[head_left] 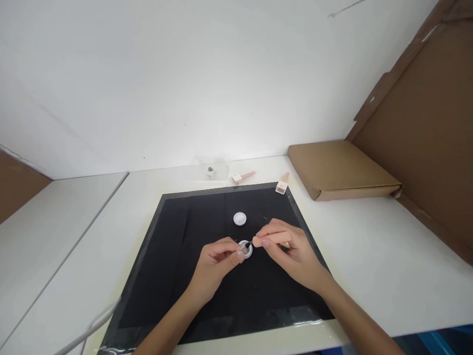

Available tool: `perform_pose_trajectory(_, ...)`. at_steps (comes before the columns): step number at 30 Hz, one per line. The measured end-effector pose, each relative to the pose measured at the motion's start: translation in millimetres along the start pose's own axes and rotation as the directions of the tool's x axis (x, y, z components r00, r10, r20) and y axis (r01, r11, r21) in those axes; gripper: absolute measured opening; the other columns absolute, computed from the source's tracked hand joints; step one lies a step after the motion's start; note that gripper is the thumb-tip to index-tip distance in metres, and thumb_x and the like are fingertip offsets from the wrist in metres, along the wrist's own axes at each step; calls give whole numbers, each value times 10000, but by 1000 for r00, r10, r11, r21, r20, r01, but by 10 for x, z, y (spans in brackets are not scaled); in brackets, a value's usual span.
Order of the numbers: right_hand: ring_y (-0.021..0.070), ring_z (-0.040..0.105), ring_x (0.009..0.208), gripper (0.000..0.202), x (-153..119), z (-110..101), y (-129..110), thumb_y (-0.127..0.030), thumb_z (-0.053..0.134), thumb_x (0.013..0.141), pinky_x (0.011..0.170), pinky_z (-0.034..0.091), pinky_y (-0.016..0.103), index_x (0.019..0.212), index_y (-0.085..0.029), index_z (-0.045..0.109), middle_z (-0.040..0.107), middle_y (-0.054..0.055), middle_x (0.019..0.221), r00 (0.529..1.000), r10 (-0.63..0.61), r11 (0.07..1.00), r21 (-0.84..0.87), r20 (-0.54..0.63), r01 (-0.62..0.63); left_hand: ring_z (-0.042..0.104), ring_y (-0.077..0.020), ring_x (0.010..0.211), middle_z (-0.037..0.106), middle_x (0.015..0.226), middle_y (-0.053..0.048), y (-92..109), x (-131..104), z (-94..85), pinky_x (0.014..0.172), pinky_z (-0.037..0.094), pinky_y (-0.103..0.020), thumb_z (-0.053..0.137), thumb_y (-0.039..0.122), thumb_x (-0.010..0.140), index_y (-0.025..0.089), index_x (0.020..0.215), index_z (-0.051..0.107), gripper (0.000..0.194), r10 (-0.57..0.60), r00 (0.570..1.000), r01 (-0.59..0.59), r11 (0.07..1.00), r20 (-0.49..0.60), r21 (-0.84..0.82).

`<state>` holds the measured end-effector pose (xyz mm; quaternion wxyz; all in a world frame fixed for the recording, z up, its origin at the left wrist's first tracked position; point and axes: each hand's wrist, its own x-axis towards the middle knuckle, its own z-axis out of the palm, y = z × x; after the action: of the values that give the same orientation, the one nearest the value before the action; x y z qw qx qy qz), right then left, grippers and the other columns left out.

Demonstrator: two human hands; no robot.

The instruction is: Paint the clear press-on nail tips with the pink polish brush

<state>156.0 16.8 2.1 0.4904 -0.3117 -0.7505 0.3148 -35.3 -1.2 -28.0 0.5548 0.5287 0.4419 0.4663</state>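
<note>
My right hand (286, 249) is closed round the pink handle of a nail polish brush (271, 239). Its dark bristles point left and meet a small translucent piece (244, 250), like a nail tip, which my left hand (218, 261) pinches between thumb and fingers. Directly beneath is a small round white jar (250, 252), partly hidden by the fingers. A bit of something gold shows under my right palm, too covered to name. Farther back on the black mat (207, 217) lies a round white lid (240, 219).
Two pale square bottles with pink handles (236, 179) (281, 187) lie at the mat's far edge. A clear tray (219, 172) with a small dark object is by the wall. A flat cardboard box (343, 167) sits right; a white cable (92, 329) runs along the lower left.
</note>
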Motion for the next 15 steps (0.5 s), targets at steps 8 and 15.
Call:
perform_pose_trajectory(8,159,588,668,141,-22,-9,26,-164,527,898,527,432,273,817,-215,630,665,51,802,998,30,989,-145,-52,-38,522,-115,620,578,599,-9,53,-6,-4,623,427,-237,734,376,725,171,615,725,233,-38,999,36,992,-17,-124)
perform_pose_trajectory(15,156,593,641,137,-28,-13,31,-156,530,891,534,455,280,855,-225,642,686,39,794,997,-43,985,-170,-62,32,550,-125,621,623,619,-24,53,-14,9,637,450,-255,722,354,737,162,645,734,213,-97,995,95,988,-11,-126)
